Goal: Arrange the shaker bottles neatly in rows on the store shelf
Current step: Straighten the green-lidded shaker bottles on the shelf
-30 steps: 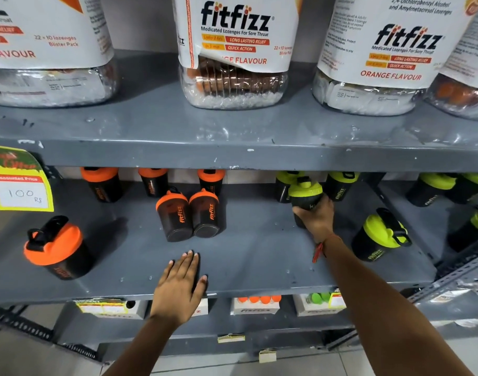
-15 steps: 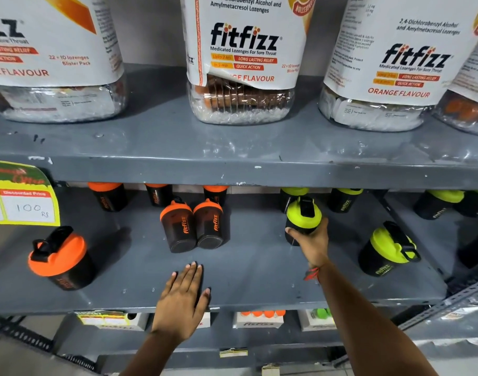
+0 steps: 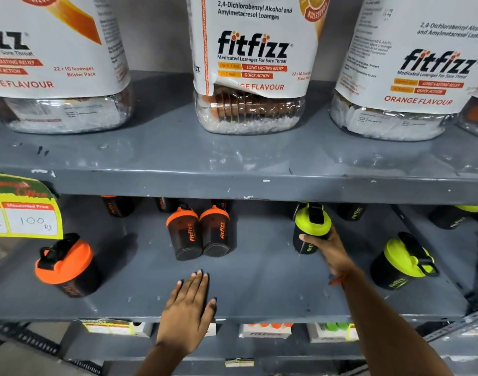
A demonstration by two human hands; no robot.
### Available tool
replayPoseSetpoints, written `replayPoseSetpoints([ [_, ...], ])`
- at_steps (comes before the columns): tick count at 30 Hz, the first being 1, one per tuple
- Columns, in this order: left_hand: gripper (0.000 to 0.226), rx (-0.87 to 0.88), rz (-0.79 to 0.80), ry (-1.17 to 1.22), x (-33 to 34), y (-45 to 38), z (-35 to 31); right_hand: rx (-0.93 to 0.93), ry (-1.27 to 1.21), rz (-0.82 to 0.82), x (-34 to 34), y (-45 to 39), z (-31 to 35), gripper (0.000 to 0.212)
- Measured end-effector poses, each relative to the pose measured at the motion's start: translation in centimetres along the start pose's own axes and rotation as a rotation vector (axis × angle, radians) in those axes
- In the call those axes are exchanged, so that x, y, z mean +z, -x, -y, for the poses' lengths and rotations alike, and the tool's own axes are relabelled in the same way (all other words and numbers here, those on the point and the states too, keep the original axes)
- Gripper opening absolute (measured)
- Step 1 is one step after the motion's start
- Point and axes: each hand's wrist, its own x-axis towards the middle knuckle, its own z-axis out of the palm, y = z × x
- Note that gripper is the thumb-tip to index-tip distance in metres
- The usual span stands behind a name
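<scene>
Orange pair (image 3: 201, 233) stands aligned, but your right hand (image 3: 328, 249) grips one green shaker (image 3: 311, 227), left hand (image 3: 187, 310) flat, strays remaining.

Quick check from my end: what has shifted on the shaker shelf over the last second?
The right hand keeps its grip on the black shaker bottle with the lime-green lid, drawing it forward from the back row. The left hand stays flat on the grey metal shelf. The two orange-lidded black shakers are unmoved.
</scene>
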Motion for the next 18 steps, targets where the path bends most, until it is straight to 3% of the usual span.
replayPoseSetpoints([
  [5, 0.062, -0.012, -0.004, -0.004, 0.3, -0.1, 0.3, 0.045, 0.015, -0.017, 1.1, 1.3, 2.3, 0.045],
  [10, 0.062, -0.02, 0.011, -0.008, 0.4, 0.0, 0.3, 0.141, -0.029, 0.011, 1.4, 5.5, 3.7, 0.043],
  [15, 0.064, -0.008, 0.004, -0.009, 0.0, -0.1, 0.3, 0.236, 0.007, 0.046, 1.2, 9.4, 4.8, 0.065],
  [18, 0.065, -0.005, 0.007, 0.004, -0.1, -0.1, 0.1, 0.229, 0.012, 0.073, 1.3, 11.0, 5.4, 0.065],
])
